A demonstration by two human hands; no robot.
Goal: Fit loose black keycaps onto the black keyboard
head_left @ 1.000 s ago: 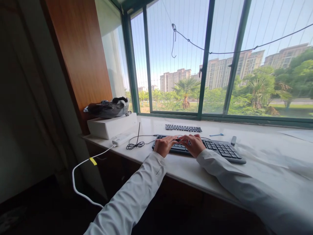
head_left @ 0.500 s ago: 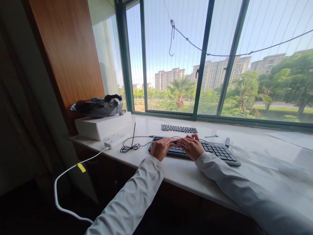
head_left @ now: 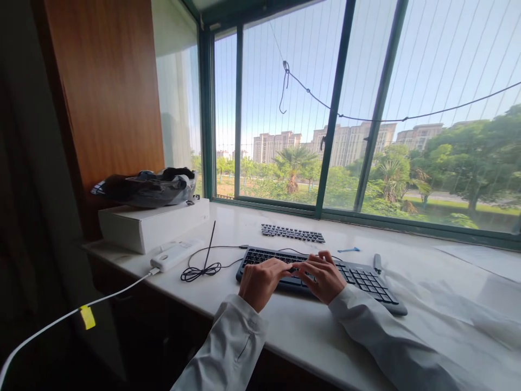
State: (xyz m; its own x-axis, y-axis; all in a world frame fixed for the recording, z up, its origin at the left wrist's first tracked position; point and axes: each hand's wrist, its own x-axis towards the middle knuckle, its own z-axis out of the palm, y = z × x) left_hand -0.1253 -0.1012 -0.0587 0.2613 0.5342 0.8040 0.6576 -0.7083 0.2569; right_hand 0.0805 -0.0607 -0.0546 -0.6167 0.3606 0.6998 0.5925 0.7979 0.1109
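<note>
Lying beneath both hands, a dark keyboard [head_left: 368, 283] stretches out past the right one. Left hand [head_left: 261, 278] and right hand [head_left: 324, 276] arch over it, backs upward, fingertips meeting; whether they pinch anything, I cannot tell. Its key markings are too small to read. Beyond the hands lies a block of dark keys [head_left: 293, 233], with a slim blue tool [head_left: 349, 250] farther right

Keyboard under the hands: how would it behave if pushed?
The keyboard should stay stiff, given its slab-like body. Low and broad on the countertop, it's unlikely to roll or tip. The thin cable at its edge may trail.
</note>
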